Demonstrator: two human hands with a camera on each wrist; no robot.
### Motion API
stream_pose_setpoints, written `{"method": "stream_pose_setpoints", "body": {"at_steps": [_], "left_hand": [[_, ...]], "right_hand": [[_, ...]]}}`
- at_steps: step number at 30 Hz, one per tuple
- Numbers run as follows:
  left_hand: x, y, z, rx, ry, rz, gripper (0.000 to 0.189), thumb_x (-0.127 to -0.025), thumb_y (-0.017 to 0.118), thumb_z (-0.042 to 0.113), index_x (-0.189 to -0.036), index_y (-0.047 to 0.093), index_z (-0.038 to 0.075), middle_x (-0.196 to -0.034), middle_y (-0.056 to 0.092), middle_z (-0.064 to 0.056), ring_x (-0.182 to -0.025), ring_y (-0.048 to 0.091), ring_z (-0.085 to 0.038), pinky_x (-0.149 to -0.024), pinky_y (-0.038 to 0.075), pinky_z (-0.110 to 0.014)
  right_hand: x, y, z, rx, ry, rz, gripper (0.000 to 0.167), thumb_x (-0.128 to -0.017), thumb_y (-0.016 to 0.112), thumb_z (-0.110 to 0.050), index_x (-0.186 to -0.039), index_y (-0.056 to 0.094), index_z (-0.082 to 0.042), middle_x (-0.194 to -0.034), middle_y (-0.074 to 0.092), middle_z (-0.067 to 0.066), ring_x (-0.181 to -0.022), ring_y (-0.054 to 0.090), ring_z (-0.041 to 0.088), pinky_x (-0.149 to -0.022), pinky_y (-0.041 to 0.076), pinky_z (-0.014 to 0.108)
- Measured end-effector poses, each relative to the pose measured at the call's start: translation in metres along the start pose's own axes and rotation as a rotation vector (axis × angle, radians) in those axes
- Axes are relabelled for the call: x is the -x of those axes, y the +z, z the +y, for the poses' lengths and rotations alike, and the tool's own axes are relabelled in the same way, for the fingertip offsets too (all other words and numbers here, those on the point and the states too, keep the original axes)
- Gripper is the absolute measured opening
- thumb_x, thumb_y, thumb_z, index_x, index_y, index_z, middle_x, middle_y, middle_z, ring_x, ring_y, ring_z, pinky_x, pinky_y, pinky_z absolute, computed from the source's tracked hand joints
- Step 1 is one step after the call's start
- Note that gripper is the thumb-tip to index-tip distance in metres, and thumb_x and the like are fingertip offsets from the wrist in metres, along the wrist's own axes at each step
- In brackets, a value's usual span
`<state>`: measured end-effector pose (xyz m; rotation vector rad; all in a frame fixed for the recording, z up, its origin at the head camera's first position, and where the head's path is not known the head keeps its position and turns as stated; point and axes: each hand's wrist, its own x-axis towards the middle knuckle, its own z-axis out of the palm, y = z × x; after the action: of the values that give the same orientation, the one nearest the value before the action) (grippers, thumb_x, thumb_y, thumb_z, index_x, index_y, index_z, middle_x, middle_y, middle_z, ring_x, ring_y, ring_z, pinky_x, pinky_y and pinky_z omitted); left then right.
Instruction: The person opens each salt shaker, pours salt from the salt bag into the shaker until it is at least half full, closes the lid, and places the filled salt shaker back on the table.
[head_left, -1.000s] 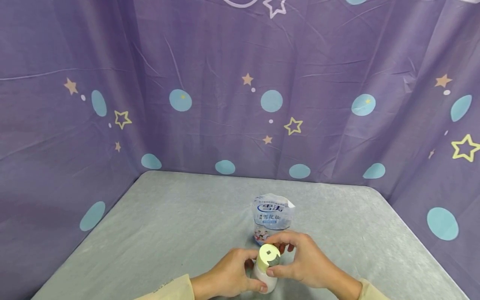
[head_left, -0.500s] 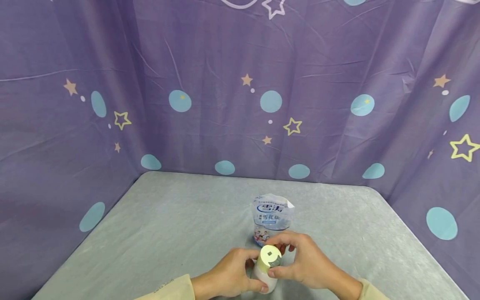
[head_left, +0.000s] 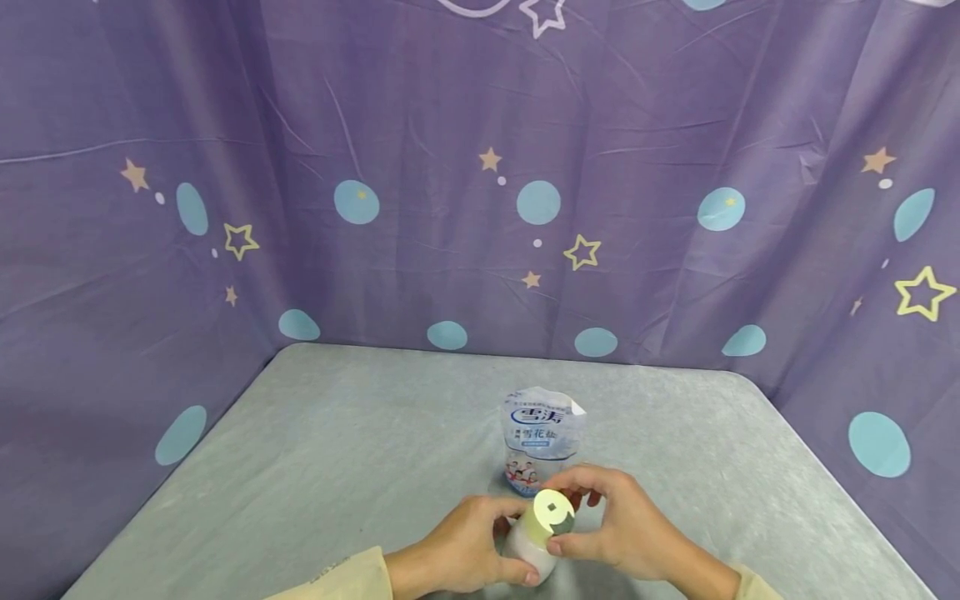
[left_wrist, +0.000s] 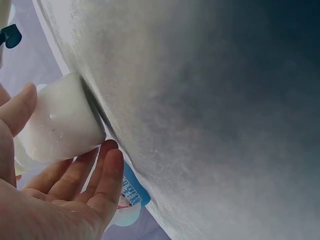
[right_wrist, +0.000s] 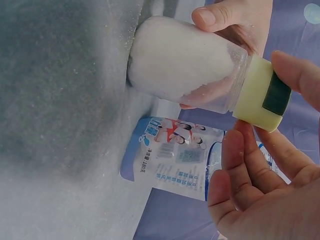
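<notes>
A clear salt shaker (right_wrist: 182, 60) filled with white grains stands at the table's front, leaning to the right in the head view. Its pale yellow cap (head_left: 550, 512) has a dark green flap (right_wrist: 276, 94). My left hand (head_left: 468, 546) grips the shaker's body, thumb on the near side and fingers behind. With thumb and fingers, my right hand (head_left: 622, 525) holds the cap from the right. Just behind stands a blue and white salt pouch (head_left: 542, 442) with printed figures, its lower right part hidden by the right hand.
Grey cloth covers the table (head_left: 360, 433), whose rounded far corners meet a purple curtain (head_left: 450, 125) with stars and blue dots. Curtain also hangs along the left and right sides.
The shaker's cap has tipped to the right, and my right hand has moved slightly right with it. My left hand keeps its grip on the body. The pouch stays in place.
</notes>
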<state>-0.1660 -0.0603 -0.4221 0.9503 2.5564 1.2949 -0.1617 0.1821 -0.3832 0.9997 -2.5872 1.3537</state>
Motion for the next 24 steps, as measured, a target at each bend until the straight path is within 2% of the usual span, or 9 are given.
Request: {"method": "stream_pose_setpoints", "body": {"at_steps": [9, 17, 24], "left_hand": [[-0.003, 0.002, -0.002, 0.018, -0.01, -0.026, 0.054, -0.071, 0.096, 0.03, -0.119, 0.072, 0.028, -0.095, 0.066, 0.022, -0.079, 0.057, -0.001, -0.071, 0.047, -0.02], [-0.005, 0.004, -0.001, 0.0, 0.036, -0.012, 0.054, -0.071, 0.096, 0.028, -0.119, 0.073, 0.027, -0.098, 0.068, 0.022, -0.075, 0.059, 0.001, -0.068, 0.049, -0.018], [-0.005, 0.004, 0.001, 0.013, 0.04, -0.013, 0.051, -0.071, 0.096, 0.027, -0.116, 0.074, 0.028, -0.094, 0.067, 0.022, -0.072, 0.06, 0.0, -0.066, 0.049, -0.018]], "right_hand": [[0.005, -0.003, 0.002, -0.023, -0.025, 0.017, 0.043, -0.076, 0.092, -0.031, -0.114, 0.072, -0.026, -0.099, 0.071, -0.011, -0.085, 0.062, 0.012, -0.073, 0.045, 0.033], [0.009, -0.005, 0.005, -0.028, -0.013, 0.012, 0.043, -0.078, 0.091, -0.032, -0.116, 0.071, -0.025, -0.1, 0.071, -0.011, -0.085, 0.062, 0.012, -0.073, 0.045, 0.032], [0.013, -0.006, 0.005, -0.013, -0.03, 0.035, 0.043, -0.079, 0.09, -0.032, -0.116, 0.071, -0.025, -0.1, 0.072, -0.011, -0.084, 0.062, 0.01, -0.071, 0.045, 0.031]]}}
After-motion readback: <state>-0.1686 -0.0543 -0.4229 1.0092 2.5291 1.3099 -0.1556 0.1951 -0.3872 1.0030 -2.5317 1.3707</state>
